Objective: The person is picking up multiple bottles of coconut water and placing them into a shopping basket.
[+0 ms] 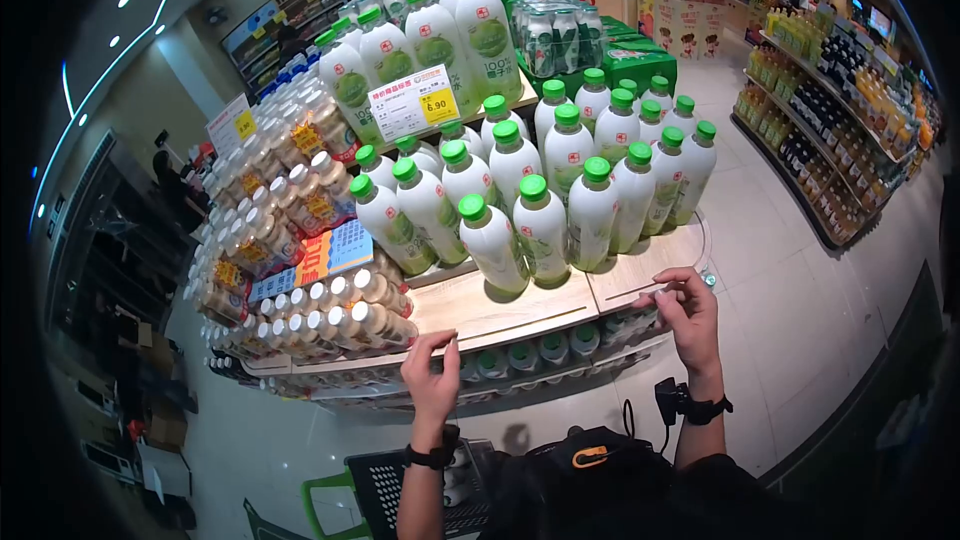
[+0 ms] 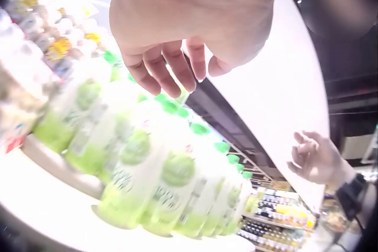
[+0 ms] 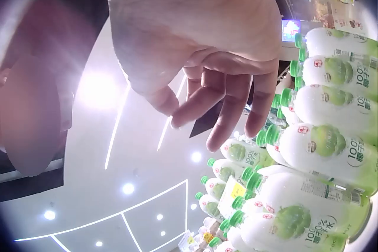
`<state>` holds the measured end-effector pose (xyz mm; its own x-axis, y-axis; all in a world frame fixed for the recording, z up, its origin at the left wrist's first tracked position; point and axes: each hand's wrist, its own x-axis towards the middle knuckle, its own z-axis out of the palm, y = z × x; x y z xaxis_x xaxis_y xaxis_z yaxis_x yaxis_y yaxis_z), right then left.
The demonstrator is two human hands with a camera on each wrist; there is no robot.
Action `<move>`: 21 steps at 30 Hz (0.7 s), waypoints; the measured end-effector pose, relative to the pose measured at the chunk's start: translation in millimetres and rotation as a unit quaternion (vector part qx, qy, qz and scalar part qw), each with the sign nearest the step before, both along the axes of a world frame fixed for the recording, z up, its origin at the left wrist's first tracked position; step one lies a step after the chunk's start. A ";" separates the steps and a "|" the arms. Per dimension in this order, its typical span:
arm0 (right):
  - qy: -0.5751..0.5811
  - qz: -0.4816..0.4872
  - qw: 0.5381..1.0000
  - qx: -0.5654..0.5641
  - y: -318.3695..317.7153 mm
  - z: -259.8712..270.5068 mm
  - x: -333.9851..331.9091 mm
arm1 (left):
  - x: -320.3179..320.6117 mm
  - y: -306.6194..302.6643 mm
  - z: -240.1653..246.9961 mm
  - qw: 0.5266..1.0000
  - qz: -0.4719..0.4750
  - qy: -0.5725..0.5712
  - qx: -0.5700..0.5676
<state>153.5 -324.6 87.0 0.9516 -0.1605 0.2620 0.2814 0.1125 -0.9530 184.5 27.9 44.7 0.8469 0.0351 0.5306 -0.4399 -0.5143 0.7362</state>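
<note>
My left hand (image 1: pixel 433 380) hovers at the front edge of the wooden display shelf (image 1: pixel 490 317), fingers loosely bent and holding nothing. Off the shelf's right front corner, my right hand (image 1: pixel 690 322) is raised, with its fingers loosely curled and nothing in them. Between and beyond the hands stand several white-and-green coconut water bottles (image 1: pixel 493 245) with green caps. In the left wrist view, bottles (image 2: pixel 177 175) stand beyond the left fingers (image 2: pixel 156 72). The right wrist view shows bottles (image 3: pixel 328 145) beside the right fingers (image 3: pixel 236 107), apart from them.
A price sign (image 1: pixel 413 103) stands before larger bottles on the raised tier. To the left are rows of small white-capped bottles (image 1: pixel 340 295) and a blue-orange sign (image 1: pixel 318 260). A cart with a green frame (image 1: pixel 330 490) is near my body. A stocked drinks shelf (image 1: pixel 815 140) stands across the aisle.
</note>
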 end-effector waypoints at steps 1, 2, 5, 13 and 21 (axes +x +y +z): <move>-0.014 -0.001 1.000 -0.007 -4.0 2.3 -1.9 | 18.7 -15.9 30.7 0.998 -0.031 -0.034 0.039; -0.028 -0.004 1.000 -0.012 -6.5 5.0 -4.8 | 37.3 -32.1 54.1 0.993 -0.063 -0.068 0.078; -0.020 0.003 1.000 -0.023 -12.3 26.4 -23.7 | 91.2 -69.2 85.5 0.978 -0.122 -0.102 0.134; 0.002 -0.072 0.996 -0.057 -57.3 21.9 -88.2 | 153.4 -99.1 54.0 0.943 0.021 -0.103 0.317; 0.031 -0.023 0.994 -0.101 -63.3 -6.2 -101.3 | 160.7 -76.1 38.8 0.978 0.058 -0.123 0.155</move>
